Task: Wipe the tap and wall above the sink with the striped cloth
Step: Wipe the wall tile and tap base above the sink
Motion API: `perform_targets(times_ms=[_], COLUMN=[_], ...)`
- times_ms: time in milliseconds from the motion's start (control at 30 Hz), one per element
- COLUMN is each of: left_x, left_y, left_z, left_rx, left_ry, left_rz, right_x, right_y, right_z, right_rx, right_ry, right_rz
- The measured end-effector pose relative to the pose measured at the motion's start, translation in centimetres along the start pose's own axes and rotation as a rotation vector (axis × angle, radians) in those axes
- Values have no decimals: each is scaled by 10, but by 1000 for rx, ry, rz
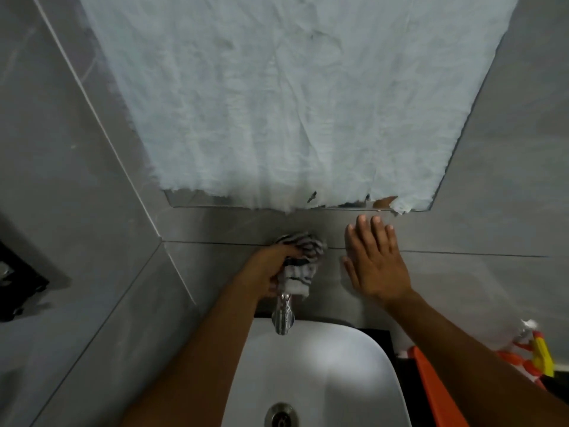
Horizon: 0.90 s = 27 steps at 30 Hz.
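A: Quick pass. What's my left hand doing?

B: It's closed around the bunched black-and-white striped cloth, pressing it onto the top of the chrome metal tap, right where the tap meets the grey tiled wall. Cloth is wadded, I'd say so it wraps the fitting instead of sliding flat.

A: And my right hand?

B: Open, palm flat on the wall just right of the cloth, fingers spread, holding nothing. Looks like a brace while I lean over the white ceramic sink below both hands.

A: Stage?

B: Tap base is being wiped; wall strip above the hands probably comes next. Above that, crumpled white sheeting covers a mirror-like panel, so I'd judge it's off limits.

A: Anything else?

B: Orange and yellow items down right of my right arm, too blurred to name.
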State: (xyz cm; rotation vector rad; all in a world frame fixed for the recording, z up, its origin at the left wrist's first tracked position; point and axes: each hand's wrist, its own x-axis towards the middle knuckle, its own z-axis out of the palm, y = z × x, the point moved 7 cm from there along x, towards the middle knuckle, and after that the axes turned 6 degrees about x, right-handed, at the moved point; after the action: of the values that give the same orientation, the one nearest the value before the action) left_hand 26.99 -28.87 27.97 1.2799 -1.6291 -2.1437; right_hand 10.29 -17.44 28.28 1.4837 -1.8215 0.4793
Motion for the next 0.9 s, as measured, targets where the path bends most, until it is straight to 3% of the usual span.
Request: perform_targets(times_ms=[100, 167, 233, 267, 333, 400, 533, 667, 733, 900], left_x=[-7, -9, -3, 1, 5, 4, 0, -19, -41, -84], left_y=[13, 10, 9, 5, -7, -12, -10, 0, -5, -67], left_z=[7, 8, -3, -9, 0, 4, 1, -7, -1, -12], left_rx=[750, 927, 654, 361, -170, -381, -203, 475, 669, 557], left_ry=[385, 502, 433, 324, -45, -219, -120, 308, 377, 310], left_rz=[77, 96, 167, 162, 47, -16, 34, 321, 334, 380], right_x=[0, -2, -3, -3, -3, -4, -2, 2, 1, 1], right_y=[1, 1, 1, 1, 1, 1, -1, -5, -6, -8], right_z=[11, 17, 20, 21, 24, 26, 18, 11, 10, 8], right_rx=[-14, -10, 4, 11, 9, 10, 4, 17, 23, 3], right_ry=[49, 92, 118, 123, 118, 112, 87, 12, -35, -48], right_rz=[-4, 5, 3, -5, -1, 2, 9, 57, 69, 92])
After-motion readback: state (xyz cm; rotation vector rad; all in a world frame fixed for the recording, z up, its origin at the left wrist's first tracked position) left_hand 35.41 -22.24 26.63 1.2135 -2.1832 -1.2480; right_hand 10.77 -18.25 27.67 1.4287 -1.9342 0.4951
